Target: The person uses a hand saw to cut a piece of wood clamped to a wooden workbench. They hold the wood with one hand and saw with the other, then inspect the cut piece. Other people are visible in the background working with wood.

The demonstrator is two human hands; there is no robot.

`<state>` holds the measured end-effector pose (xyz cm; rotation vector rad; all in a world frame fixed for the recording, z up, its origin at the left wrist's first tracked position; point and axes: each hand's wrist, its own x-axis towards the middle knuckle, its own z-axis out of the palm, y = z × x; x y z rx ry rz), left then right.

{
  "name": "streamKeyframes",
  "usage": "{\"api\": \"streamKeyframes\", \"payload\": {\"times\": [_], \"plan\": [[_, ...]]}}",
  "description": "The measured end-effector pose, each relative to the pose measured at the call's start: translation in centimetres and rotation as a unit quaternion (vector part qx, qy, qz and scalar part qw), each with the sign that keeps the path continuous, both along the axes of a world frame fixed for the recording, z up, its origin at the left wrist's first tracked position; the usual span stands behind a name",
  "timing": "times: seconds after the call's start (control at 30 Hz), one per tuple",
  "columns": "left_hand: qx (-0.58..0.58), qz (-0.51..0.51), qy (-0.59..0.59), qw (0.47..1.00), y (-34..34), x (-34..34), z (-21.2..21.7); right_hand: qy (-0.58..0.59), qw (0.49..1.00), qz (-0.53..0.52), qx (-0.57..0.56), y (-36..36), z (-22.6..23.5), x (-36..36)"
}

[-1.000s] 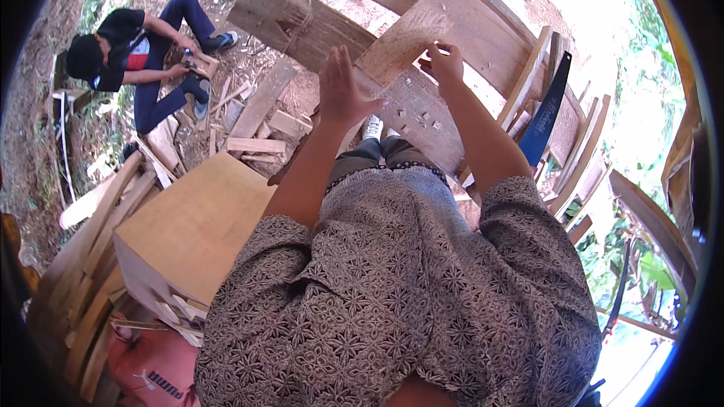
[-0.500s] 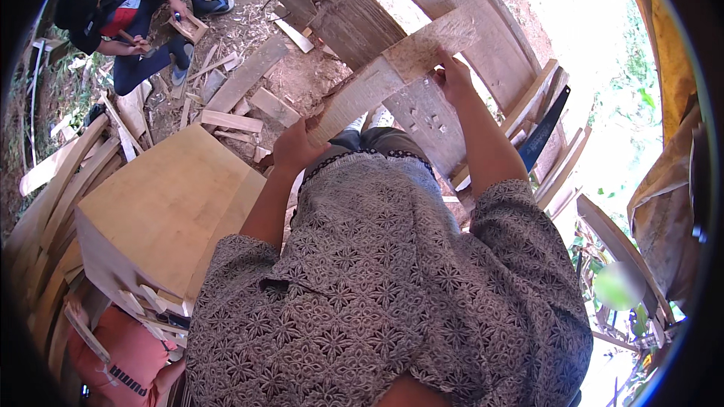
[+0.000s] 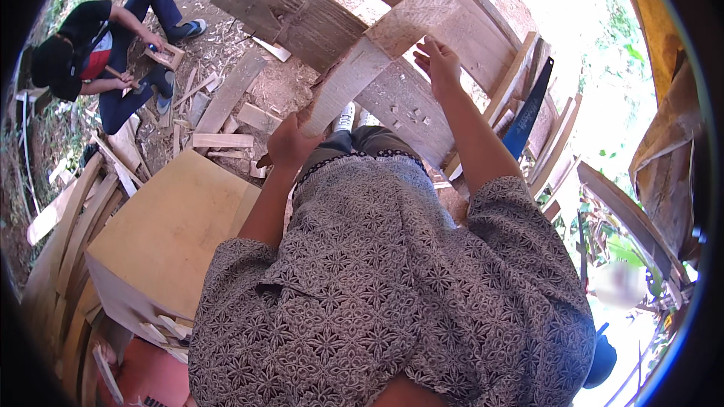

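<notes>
My left hand (image 3: pixel 289 143) grips the near end of a flat wooden board (image 3: pixel 351 79), its fingers wrapped round the edge. The board slants away to the upper right. Its near part is pale and smooth, its far part rougher and browner; whether that is one piece or two I cannot tell. Beside the far part, my right hand (image 3: pixel 440 68) is raised with its fingers apart, holding nothing. Below the board lies a wide grey plank (image 3: pixel 403 109) with small chips on it.
A handsaw (image 3: pixel 530 113) with a dark blue blade leans among upright boards at right. On the left stands a pale plywood box (image 3: pixel 173 226). A seated person (image 3: pixel 90 53) works on a small wooden frame (image 3: pixel 167 57) at upper left; another person's salmon shirt (image 3: pixel 147 373) shows at lower left.
My right hand has come off the board's edge and its fingers have spread. The board and my left hand have shifted slightly left in the view.
</notes>
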<state>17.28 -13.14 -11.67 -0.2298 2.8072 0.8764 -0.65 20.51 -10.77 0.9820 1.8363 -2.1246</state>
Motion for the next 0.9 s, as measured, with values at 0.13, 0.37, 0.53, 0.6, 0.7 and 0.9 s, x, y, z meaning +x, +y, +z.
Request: {"api": "streamKeyframes", "payload": {"times": [0.13,0.37,0.53,0.6,0.7,0.9], "plan": [[0.015,0.001,-0.027,1.000,0.0,-0.8,0.2,-0.007,0.979,0.153,0.131,1.8,2.9,9.8],[-0.043,-0.009,-0.012,0.999,-0.2,-1.2,-0.8,-0.092,0.943,0.182,0.264,7.8,4.8,27.8],[-0.043,-0.022,0.018,0.999,-1.1,-3.3,-2.5,-0.156,0.941,0.100,0.282,9.5,5.2,35.3],[-0.002,-0.026,-0.013,1.000,-0.3,-4.2,-1.2,-0.165,0.954,-0.001,0.250,10.1,4.2,37.9],[0.028,-0.032,-0.031,0.999,-0.5,-4.7,-0.7,-0.183,0.920,-0.215,0.270,11.4,4.5,38.1],[0.083,-0.034,-0.131,0.987,-0.6,-5.3,0.0,-0.108,0.898,-0.408,0.126,15.8,4.1,35.3]]}}
